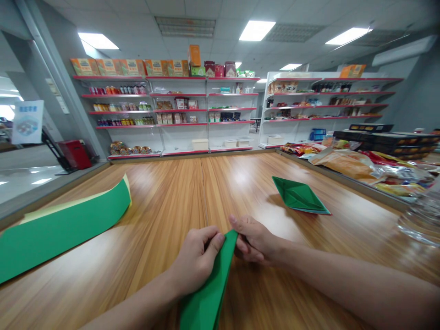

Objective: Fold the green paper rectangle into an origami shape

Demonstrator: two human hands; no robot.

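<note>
A folded strip of green paper point(211, 293) stands in front of me, its near end running out of the bottom of the view. My left hand point(199, 256) grips its upper part, with the thumb along the edge near the far tip. On the other side, my right hand point(252, 240) is closed at that same tip, fingers curled and partly hidden behind the paper. To the right on the table lies a folded green paper piece point(299, 196), pointed at its ends. A green paper sheet point(68, 229) with a pale yellow layer behind it curls up on the left.
The wooden table point(165, 192) has a seam down its middle. At right are a clear plastic container point(421, 215), snack packets point(350, 165) and stacked black boxes point(381, 142). Shelves of goods point(178, 110) line the back; a red box point(74, 153) stands beyond the left edge.
</note>
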